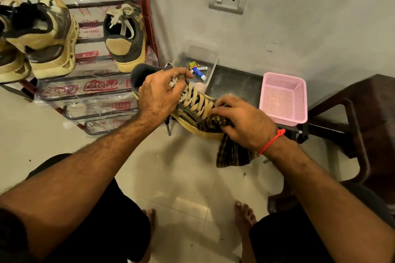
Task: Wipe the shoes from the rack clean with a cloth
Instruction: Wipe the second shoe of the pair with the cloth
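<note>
- The shoe (192, 102) was held in the air at the centre, over the floor, toe toward 4 o'clock.
- The left hand (159, 94) gripped its laces and tongue at 10 o'clock.
- The right hand (245, 121) pressed a striped cloth (232, 153) against the toe, fingers curled round it.
- 1 matching shoe (125, 36) sat on the rack (94, 89) at 11 o'clock.
- A pink basket (283, 98) stood at 3 o'clock.

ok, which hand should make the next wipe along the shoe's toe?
Right. The right hand already holds the cloth against the front of the shoe. The left hand grips the shoe at its lace end, steadying it in the air; probably best kept there.
</note>
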`<action>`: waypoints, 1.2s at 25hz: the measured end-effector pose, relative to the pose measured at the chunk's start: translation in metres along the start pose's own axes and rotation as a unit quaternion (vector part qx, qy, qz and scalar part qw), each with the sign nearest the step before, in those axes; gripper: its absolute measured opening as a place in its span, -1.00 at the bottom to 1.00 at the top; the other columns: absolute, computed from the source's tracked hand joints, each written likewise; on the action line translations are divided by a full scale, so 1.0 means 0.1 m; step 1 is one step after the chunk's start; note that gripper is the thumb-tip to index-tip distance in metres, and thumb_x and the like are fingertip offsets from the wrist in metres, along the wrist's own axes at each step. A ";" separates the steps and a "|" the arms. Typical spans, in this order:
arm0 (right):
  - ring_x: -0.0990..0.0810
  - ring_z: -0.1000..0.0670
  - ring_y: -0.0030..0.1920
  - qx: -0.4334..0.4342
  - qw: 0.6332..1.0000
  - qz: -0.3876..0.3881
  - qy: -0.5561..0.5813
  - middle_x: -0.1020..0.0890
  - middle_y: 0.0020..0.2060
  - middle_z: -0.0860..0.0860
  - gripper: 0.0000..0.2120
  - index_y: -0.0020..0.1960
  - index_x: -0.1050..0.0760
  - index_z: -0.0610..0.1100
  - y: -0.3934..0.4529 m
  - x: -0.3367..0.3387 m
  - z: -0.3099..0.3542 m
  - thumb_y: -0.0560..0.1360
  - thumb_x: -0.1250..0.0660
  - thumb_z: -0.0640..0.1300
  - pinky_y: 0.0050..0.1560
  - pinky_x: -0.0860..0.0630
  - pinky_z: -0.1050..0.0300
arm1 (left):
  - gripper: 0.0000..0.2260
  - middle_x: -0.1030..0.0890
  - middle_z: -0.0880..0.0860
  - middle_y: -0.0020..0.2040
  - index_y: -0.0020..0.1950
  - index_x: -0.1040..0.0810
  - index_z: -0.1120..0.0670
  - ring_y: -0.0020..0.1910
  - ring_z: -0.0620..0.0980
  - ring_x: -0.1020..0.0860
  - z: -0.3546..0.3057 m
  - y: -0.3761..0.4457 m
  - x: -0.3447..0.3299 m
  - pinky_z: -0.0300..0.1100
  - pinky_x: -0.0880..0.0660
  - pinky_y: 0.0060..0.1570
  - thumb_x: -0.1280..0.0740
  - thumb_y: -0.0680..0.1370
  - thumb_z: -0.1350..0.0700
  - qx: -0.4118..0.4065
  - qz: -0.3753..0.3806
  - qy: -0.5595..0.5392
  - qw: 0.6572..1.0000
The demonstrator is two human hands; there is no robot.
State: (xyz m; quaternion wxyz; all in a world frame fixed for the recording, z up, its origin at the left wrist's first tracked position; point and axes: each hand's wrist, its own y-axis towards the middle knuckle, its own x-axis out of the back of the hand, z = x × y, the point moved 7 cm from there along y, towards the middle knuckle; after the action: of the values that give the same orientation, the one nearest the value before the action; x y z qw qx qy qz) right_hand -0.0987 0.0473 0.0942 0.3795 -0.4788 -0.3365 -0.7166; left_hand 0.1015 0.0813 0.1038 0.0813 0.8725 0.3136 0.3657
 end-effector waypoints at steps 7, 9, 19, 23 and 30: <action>-0.60 0.06 0.10 -0.159 0.954 -0.210 0.140 -0.63 0.11 0.07 -0.66 0.30 -0.51 0.01 -0.15 0.51 -0.62 0.56 -0.36 -0.21 0.17 -0.52 0.19 | -0.78 -0.67 -0.06 -0.28 0.02 -0.61 -0.36 -0.30 0.01 -0.62 0.02 0.05 0.07 0.05 -0.61 -0.30 -0.21 0.49 -0.13 0.029 -0.033 -0.017 0.999; -0.60 0.08 0.12 -0.162 0.926 -0.237 0.244 -0.63 0.10 0.09 -0.76 0.26 -0.51 -0.02 -0.13 0.57 -0.56 0.60 -0.32 -0.18 0.16 -0.55 0.20 | -0.78 -0.66 -0.11 -0.26 0.01 -0.63 -0.33 -0.27 -0.05 -0.61 0.00 0.03 0.06 0.02 -0.61 -0.28 -0.21 0.50 -0.13 0.033 -0.025 0.003 0.999; -0.52 -0.02 0.09 -0.125 0.992 0.011 0.005 -0.40 0.22 0.01 -0.44 0.42 -0.41 0.10 0.01 0.02 -0.20 0.49 -0.26 0.29 0.00 -0.62 -0.01 | -0.83 -0.68 -0.13 -0.16 -0.02 -0.66 -0.25 -0.10 -0.07 -0.64 0.14 0.05 0.02 -0.01 -0.64 -0.17 -0.31 0.57 -0.01 0.114 0.007 0.024 0.993; -0.53 -0.06 0.10 -0.070 0.997 0.009 0.013 -0.50 0.16 -0.03 -0.60 0.38 -0.48 -0.01 0.05 -0.06 -0.02 0.56 -0.34 0.04 0.10 -0.59 -0.06 | -0.84 -0.57 -0.17 -0.30 -0.03 -0.66 -0.25 -0.20 -0.07 -0.56 0.20 0.04 0.02 -0.14 -0.51 -0.23 -0.32 0.57 0.00 0.135 0.008 0.037 0.990; -0.56 -0.03 0.04 -0.042 0.998 0.049 -0.013 -0.54 0.09 0.00 -0.64 0.29 -0.55 0.00 0.01 -0.06 0.12 0.54 -0.34 0.09 -0.02 -0.61 -0.04 | -0.84 -0.62 -0.13 -0.25 -0.02 -0.65 -0.24 -0.16 -0.04 -0.60 0.19 -0.06 -0.10 -0.04 -0.61 -0.12 -0.32 0.58 0.01 0.148 0.048 0.063 0.986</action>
State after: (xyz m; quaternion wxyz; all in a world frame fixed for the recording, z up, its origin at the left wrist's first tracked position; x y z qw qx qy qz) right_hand -0.0909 0.0577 0.0928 0.3894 -0.5196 -0.2872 -0.7042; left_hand 0.1066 0.0819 0.0817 -0.0867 0.8641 0.3267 0.3730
